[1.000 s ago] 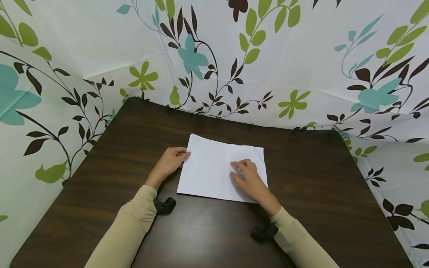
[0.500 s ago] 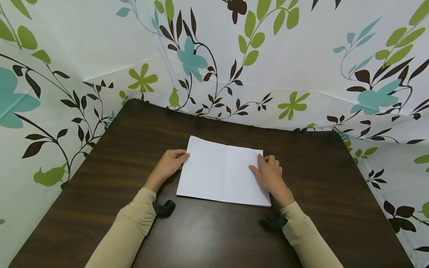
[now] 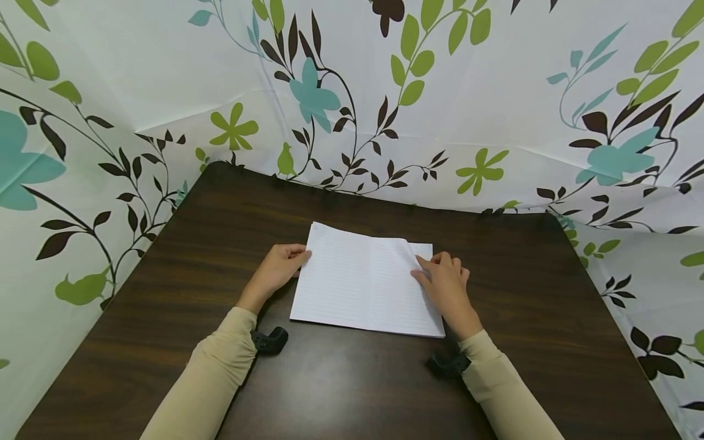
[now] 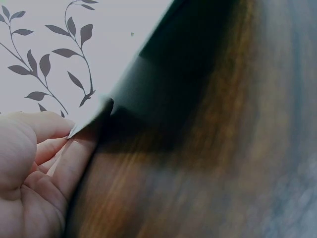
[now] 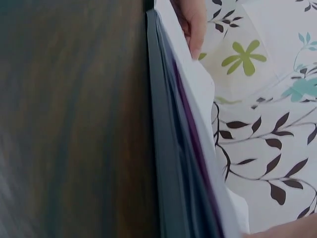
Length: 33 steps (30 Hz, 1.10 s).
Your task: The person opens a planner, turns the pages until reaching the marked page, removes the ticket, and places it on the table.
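Note:
An open notebook (image 3: 341,278) with white lined pages lies in the middle of the head view. My left hand (image 3: 279,267) pinches its left edge between thumb and fingers; the left wrist view shows this hand (image 4: 29,163) close, gripping the edge. At the right side, my right hand (image 3: 447,292) pinches the edge of the right-hand page (image 3: 393,275), whose upper corner curls back and bares a strip of the sheet beneath (image 3: 423,250). From the right wrist view the notebook's layered edge (image 5: 166,124) shows, with only part of the right hand (image 5: 292,229) at the lower corner.
A dark wood-grain table (image 3: 341,385) runs under the notebook and back to a white cloth (image 3: 467,91) printed with leaves and flowers. Black wrist-worn devices sit at the left cuff (image 3: 269,340) and the right cuff (image 3: 448,365).
My right hand has moved from over the right page out to its edge, and the page's upper right corner has lifted and curled leftward. The left hand stays put.

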Available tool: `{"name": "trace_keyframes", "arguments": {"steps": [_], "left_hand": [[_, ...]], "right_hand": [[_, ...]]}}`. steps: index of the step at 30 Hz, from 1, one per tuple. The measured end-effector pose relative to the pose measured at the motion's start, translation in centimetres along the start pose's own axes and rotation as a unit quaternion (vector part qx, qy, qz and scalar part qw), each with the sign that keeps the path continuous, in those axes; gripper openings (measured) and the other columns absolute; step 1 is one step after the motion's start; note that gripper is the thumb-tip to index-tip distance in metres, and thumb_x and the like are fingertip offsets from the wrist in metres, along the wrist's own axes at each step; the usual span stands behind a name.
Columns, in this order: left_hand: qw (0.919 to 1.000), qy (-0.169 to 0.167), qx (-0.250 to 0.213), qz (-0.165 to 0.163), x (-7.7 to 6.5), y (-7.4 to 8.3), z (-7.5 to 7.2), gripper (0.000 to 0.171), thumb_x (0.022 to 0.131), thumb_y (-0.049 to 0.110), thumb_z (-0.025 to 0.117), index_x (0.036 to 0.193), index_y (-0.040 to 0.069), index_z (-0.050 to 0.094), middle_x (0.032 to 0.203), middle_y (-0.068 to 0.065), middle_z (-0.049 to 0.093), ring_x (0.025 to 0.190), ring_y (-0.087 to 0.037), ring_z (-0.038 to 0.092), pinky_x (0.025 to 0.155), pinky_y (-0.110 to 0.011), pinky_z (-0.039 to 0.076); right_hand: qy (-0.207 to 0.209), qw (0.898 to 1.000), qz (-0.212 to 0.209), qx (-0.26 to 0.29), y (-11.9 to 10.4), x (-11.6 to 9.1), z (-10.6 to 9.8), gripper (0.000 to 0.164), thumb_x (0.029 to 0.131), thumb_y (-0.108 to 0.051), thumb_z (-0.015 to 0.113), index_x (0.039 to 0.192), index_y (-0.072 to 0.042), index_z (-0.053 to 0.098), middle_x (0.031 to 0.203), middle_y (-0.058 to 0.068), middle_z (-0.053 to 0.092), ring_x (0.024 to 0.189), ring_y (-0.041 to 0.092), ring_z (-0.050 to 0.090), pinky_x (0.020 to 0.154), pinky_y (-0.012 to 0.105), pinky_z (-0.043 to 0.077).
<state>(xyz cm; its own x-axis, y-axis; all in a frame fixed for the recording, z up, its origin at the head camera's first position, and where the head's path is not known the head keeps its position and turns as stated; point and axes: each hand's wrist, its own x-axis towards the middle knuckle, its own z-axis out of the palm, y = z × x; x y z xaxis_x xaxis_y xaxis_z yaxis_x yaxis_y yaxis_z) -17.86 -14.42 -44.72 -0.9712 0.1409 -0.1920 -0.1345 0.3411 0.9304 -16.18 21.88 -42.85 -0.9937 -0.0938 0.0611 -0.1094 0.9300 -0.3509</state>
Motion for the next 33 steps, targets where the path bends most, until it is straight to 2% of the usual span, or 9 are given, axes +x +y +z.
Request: {"name": "trace_keyframes", "arguments": {"steps": [5, 8, 14, 18, 22, 25, 27, 30, 33], "left_hand": [[1.0, 0.0, 0.001, 0.003, 0.2, 0.2, -0.1, 0.046, 0.109, 0.029, 0.056, 0.143, -0.002, 0.06, 0.141, -0.023, 0.064, 0.129, -0.034, 0.063, 0.098, -0.044, 0.06], [0.9999, 0.003, 0.006, 0.007, 0.2, 0.2, -0.2, 0.046, 0.109, 0.028, 0.056, 0.143, -0.002, 0.061, 0.14, -0.023, 0.065, 0.127, -0.033, 0.063, 0.097, -0.043, 0.06], [1.0, 0.003, 0.007, 0.002, 0.1, 0.1, -0.1, 0.045, 0.109, 0.028, 0.056, 0.142, -0.002, 0.061, 0.139, -0.022, 0.066, 0.127, -0.032, 0.064, 0.096, -0.043, 0.061], [1.0, 0.003, 0.008, -0.003, 0.1, 0.2, -0.1, 0.045, 0.109, 0.029, 0.057, 0.142, -0.001, 0.062, 0.138, -0.021, 0.067, 0.125, -0.031, 0.064, 0.096, -0.043, 0.061], [0.9999, 0.004, 0.009, -0.005, 0.0, 0.2, 0.0, 0.045, 0.108, 0.029, 0.057, 0.142, -0.001, 0.062, 0.137, -0.021, 0.067, 0.126, -0.031, 0.064, 0.097, -0.043, 0.06], [0.9999, 0.005, 0.011, -0.004, 0.1, 0.1, 0.0, 0.045, 0.109, 0.029, 0.057, 0.142, -0.001, 0.061, 0.137, -0.021, 0.067, 0.126, -0.031, 0.064, 0.097, -0.043, 0.06], [0.9999, 0.003, 0.013, -0.003, 0.2, 0.1, 0.0, 0.045, 0.109, 0.029, 0.056, 0.142, -0.001, 0.061, 0.137, -0.021, 0.067, 0.126, -0.031, 0.064, 0.097, -0.042, 0.06], [0.9999, 0.005, 0.014, -0.004, 0.1, 0.1, 0.0, 0.044, 0.109, 0.029, 0.057, 0.141, 0.0, 0.062, 0.136, -0.021, 0.068, 0.124, -0.03, 0.065, 0.096, -0.042, 0.061], [0.9998, 0.008, 0.018, -0.005, 0.1, 0.1, 0.0, 0.043, 0.108, 0.029, 0.057, 0.14, 0.001, 0.064, 0.133, -0.019, 0.07, 0.121, -0.028, 0.066, 0.094, -0.04, 0.061]], "right_hand": [[0.027, 0.999, -0.015, -0.031, -0.5, 0.0, 0.0, 0.04, 0.102, -0.029, 0.069, 0.138, -0.011, 0.069, 0.105, 0.016, 0.068, 0.096, 0.033, 0.061, 0.091, 0.058, 0.031], [0.03, 0.999, -0.016, -0.032, -0.7, 0.2, 0.0, 0.044, 0.101, -0.029, 0.069, 0.141, -0.009, 0.066, 0.108, 0.019, 0.072, 0.1, 0.034, 0.068, 0.088, 0.057, 0.035], [-0.002, 1.0, 0.017, -0.024, -0.5, 0.2, -0.6, 0.055, 0.102, -0.031, 0.069, 0.145, 0.0, 0.055, 0.132, 0.027, 0.068, 0.118, 0.043, 0.067, 0.093, 0.065, 0.046], [-0.012, 0.999, 0.032, -0.018, -0.4, 0.2, -0.9, 0.066, 0.101, -0.032, 0.07, 0.15, 0.006, 0.046, 0.14, 0.03, 0.063, 0.122, 0.046, 0.065, 0.095, 0.067, 0.045], [-0.003, 0.999, 0.036, -0.01, -0.4, 0.2, -1.2, 0.076, 0.098, -0.028, 0.074, 0.153, 0.01, 0.039, 0.129, 0.029, 0.068, 0.119, 0.046, 0.066, 0.093, 0.065, 0.042], [0.011, 1.0, 0.027, -0.007, -0.4, 0.1, -1.2, 0.064, 0.094, -0.023, 0.079, 0.143, 0.008, 0.052, 0.103, 0.022, 0.071, 0.1, 0.041, 0.07, 0.084, 0.058, 0.042], [0.018, 1.0, 0.016, -0.012, -0.4, 0.0, -1.2, 0.044, 0.093, -0.02, 0.08, 0.125, 0.005, 0.063, 0.088, 0.016, 0.066, 0.083, 0.034, 0.066, 0.076, 0.051, 0.04], [0.022, 0.999, -0.012, -0.025, -0.6, 0.0, -1.2, 0.021, 0.092, -0.015, 0.08, 0.097, 0.0, 0.066, 0.081, 0.011, 0.058, 0.071, 0.026, 0.055, 0.069, 0.043, 0.036], [0.029, 0.998, -0.045, -0.024, -0.9, -0.1, -1.3, 0.015, 0.092, -0.01, 0.079, 0.088, -0.002, 0.067, 0.086, 0.013, 0.06, 0.072, 0.025, 0.057, 0.067, 0.042, 0.041]]}}
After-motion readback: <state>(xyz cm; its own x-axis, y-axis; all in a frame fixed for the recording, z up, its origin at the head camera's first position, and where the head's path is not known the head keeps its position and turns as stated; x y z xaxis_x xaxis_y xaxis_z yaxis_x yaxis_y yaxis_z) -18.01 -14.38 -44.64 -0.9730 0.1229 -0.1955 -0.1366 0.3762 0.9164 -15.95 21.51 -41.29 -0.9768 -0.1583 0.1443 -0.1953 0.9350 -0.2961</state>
